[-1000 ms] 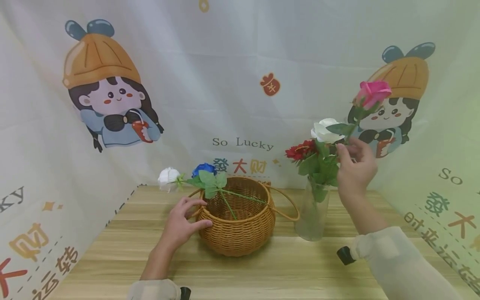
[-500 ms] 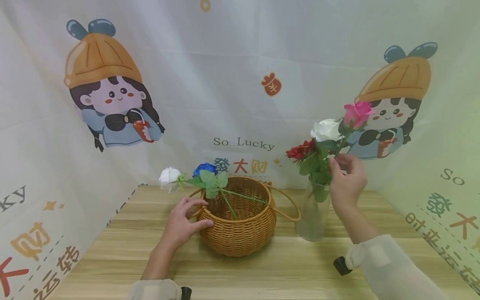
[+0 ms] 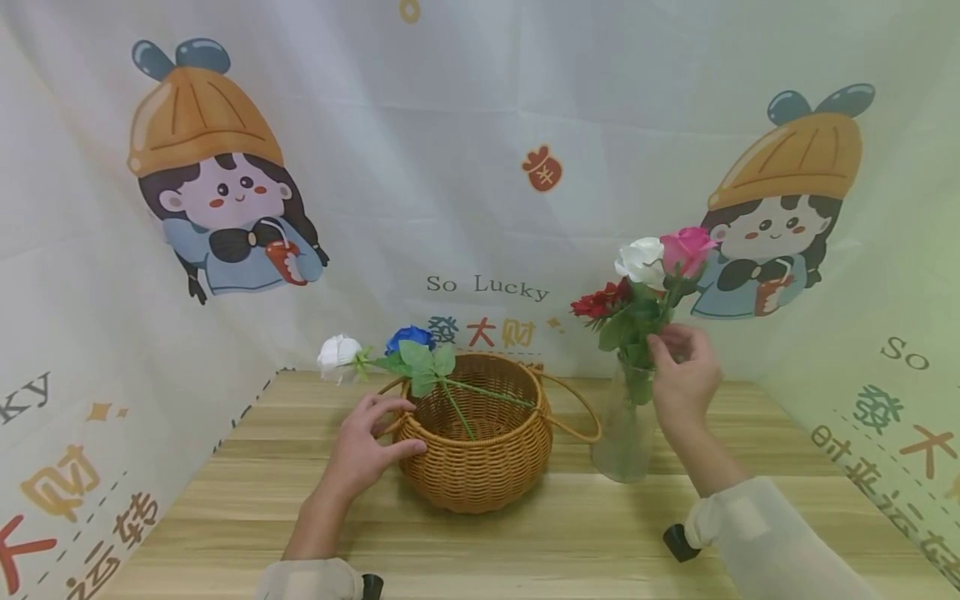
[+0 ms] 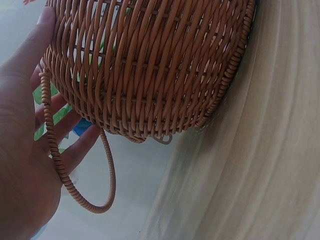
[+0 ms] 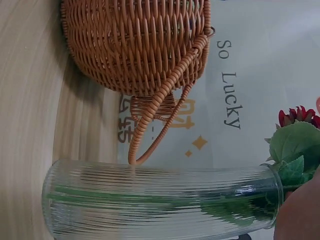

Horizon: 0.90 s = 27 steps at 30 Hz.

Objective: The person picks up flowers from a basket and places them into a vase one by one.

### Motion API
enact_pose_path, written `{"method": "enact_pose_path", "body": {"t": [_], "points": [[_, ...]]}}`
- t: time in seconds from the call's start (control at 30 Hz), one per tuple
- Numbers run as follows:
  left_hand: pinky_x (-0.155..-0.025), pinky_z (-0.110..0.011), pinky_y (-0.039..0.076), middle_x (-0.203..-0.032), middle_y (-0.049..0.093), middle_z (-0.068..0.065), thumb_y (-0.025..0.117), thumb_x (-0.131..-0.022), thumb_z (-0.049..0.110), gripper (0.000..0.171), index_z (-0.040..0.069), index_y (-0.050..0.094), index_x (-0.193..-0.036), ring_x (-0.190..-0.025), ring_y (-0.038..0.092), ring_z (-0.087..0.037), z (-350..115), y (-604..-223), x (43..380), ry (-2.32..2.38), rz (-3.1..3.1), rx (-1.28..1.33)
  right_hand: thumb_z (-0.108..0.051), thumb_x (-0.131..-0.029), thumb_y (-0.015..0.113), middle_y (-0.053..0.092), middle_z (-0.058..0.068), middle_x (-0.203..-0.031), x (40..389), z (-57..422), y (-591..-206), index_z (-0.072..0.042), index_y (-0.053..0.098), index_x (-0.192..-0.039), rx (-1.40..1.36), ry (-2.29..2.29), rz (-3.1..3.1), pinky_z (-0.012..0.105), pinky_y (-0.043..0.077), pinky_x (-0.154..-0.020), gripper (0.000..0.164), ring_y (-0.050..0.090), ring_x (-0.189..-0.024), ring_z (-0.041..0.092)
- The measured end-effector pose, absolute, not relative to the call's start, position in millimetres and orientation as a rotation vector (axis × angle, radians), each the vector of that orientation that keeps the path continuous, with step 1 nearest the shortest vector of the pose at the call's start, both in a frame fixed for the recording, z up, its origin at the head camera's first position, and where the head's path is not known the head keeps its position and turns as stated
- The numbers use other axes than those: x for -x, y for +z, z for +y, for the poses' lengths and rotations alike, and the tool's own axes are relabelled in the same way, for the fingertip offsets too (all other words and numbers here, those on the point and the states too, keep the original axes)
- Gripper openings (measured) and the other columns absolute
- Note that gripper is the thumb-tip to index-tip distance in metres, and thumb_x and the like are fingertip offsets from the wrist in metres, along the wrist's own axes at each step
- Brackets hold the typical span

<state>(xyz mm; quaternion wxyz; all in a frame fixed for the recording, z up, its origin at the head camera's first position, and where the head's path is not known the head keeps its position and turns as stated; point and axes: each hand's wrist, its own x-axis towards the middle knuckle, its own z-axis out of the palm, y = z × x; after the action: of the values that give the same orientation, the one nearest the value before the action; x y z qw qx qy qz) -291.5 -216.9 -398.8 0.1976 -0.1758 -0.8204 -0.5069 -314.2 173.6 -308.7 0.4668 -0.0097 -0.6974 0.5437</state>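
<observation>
My left hand (image 3: 363, 442) holds the left side of a brown wicker basket (image 3: 476, 471), thumb near the front of the rim, fingers behind the side handle (image 4: 107, 170). A white rose (image 3: 340, 357) and a blue rose (image 3: 409, 339) lie across the basket, heads past its left rim, green stems inside. At the right, my right hand (image 3: 686, 379) pinches the stem of a pink rose (image 3: 686, 250) just above the mouth of a clear ribbed vase (image 3: 621, 442). Another white rose (image 3: 641, 260) and a red flower (image 3: 600, 302) stand in the vase, green stems showing through the glass (image 5: 150, 200).
The basket's right handle (image 3: 581, 408) sticks out close to the vase. Beneath them is a light wood-grain table (image 3: 480, 558). A printed cloth (image 3: 450, 167) hangs behind and along both sides. Dark wrist straps (image 3: 681, 542) hang below the sleeves.
My right hand has moved down and left, lowering the pink rose until its head sits beside the white rose in the vase. My left hand and the basket have stayed put.
</observation>
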Motion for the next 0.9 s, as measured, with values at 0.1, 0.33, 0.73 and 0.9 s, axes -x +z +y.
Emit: {"method": "enact_pose_path", "body": {"t": [0.1,0.33,0.73,0.9], "points": [[-0.098,-0.039,0.050,-0.109,0.053,-0.007,0.088,-0.069,0.028,0.049,0.018,0.068,-0.112,-0.120,0.051,-0.030,-217,-399,291,-1.414,-2.301,0.490,0.000,-0.087,0.069,0.068,0.016,-0.095,315,173,-313,0.006,0.062,-0.102,0.029,1.328,-1.720,0.014,0.049,-0.070,0.018,0.056,-0.076,0.000],[-0.098,-0.039,0.051,-0.109,0.053,-0.006,0.088,-0.070,0.030,0.049,0.017,0.068,-0.112,-0.119,0.051,-0.030,-217,-401,292,-1.399,-2.300,0.498,0.000,-0.086,0.070,0.067,0.013,-0.093,317,171,-320,0.004,0.063,-0.102,0.054,1.329,-1.721,0.014,0.050,-0.069,0.019,0.056,-0.074,0.002],[-0.097,-0.039,0.051,-0.110,0.053,-0.005,0.089,-0.068,0.028,0.052,0.015,0.068,-0.113,-0.120,0.051,-0.029,-217,-399,291,-1.384,-2.299,0.499,0.003,-0.083,0.071,0.068,0.019,-0.091,317,164,-328,0.006,0.063,-0.099,0.049,1.265,-1.723,0.026,0.046,-0.080,0.018,0.052,-0.076,0.002],[-0.098,-0.041,0.051,-0.110,0.053,-0.006,0.089,-0.068,0.029,0.055,0.010,0.067,-0.115,-0.120,0.050,-0.030,-217,-399,291,-1.372,-2.302,0.501,0.003,-0.082,0.071,0.068,0.018,-0.087,320,162,-329,0.004,0.064,-0.096,0.050,1.237,-1.708,0.027,0.044,-0.082,0.016,0.052,-0.074,0.003]]}}
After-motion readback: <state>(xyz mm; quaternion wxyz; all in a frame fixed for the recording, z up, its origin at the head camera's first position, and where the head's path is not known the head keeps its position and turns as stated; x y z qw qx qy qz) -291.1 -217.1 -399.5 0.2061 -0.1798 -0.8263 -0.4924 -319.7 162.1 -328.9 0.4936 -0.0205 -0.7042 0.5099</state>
